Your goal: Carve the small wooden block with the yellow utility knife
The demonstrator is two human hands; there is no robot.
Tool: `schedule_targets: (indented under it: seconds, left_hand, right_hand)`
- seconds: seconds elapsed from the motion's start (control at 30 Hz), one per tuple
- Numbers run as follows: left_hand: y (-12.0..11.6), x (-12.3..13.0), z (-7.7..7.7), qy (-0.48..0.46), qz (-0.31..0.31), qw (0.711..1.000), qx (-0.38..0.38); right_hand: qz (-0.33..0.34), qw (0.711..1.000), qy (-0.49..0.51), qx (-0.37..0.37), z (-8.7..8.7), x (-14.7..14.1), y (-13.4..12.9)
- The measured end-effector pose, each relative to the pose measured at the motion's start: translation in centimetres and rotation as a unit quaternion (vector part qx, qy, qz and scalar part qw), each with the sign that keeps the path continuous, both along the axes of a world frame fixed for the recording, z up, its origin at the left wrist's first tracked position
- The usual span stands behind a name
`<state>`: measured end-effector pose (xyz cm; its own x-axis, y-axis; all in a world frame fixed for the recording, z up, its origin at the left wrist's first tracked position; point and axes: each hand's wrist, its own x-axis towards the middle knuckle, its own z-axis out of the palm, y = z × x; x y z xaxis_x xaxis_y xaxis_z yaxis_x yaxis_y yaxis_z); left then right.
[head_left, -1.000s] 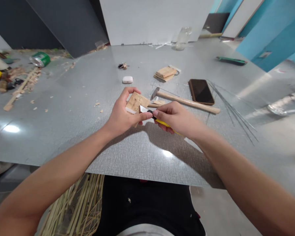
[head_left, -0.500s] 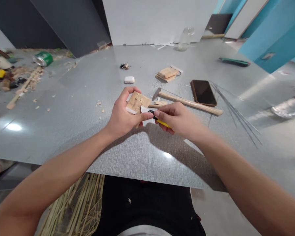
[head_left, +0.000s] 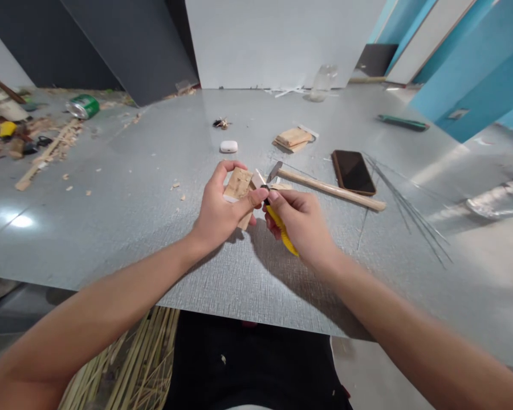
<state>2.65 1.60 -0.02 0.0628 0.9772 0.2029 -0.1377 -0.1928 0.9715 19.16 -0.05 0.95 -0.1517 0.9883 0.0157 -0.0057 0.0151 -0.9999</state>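
Observation:
My left hand is wrapped round a small flat wooden piece with a pale edge, and its thumb reaches to the black neck of a knife. My right hand grips the yellow handle of that utility knife. The wide blade points up and away, close to the right side of the wood. Just beyond both hands lies a hammer with a wooden handle, its head near the blade. Small wood pieces by the hammer head are partly hidden by my right hand.
Beyond the hands are a white case, stacked wooden pieces and a glass jar. On the right lie a phone, thin wires and a green cutter. Shavings and a green can are at left.
The knife has turned more upright, its blade swinging up and its handle down toward me. My right hand has turned with it. The view has shifted slightly.

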Motion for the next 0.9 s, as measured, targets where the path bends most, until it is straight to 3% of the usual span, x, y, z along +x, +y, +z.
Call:
schedule_targets:
  seconds: [0.13,0.27,0.5,0.67,0.9]
  left_hand:
    - [0.2,0.0,-0.1,-0.061,-0.027,0.997,-0.037]
    - [0.8,-0.4,-0.4,-0.082,-0.032,0.995,-0.053]
    - [0.7,-0.4,0.3,-0.090,-0.008,0.995,-0.045]
    - [1.0,-0.4,0.4,-0.160,-0.025,0.986,-0.048]
    - [1.1,-0.2,1.0,-0.184,-0.006,0.981,-0.065]
  right_hand:
    - [-0.061,0.987,0.130,-0.071,0.6,0.8,0.6]
    - [-0.076,0.980,0.163,-0.082,0.8,1.5,1.0]
    - [-0.046,0.986,0.145,-0.070,0.2,1.1,0.7]
    - [-0.028,0.988,0.142,-0.057,-0.3,1.2,1.1]
    - [0.016,0.983,0.146,-0.115,0.1,0.8,0.4]
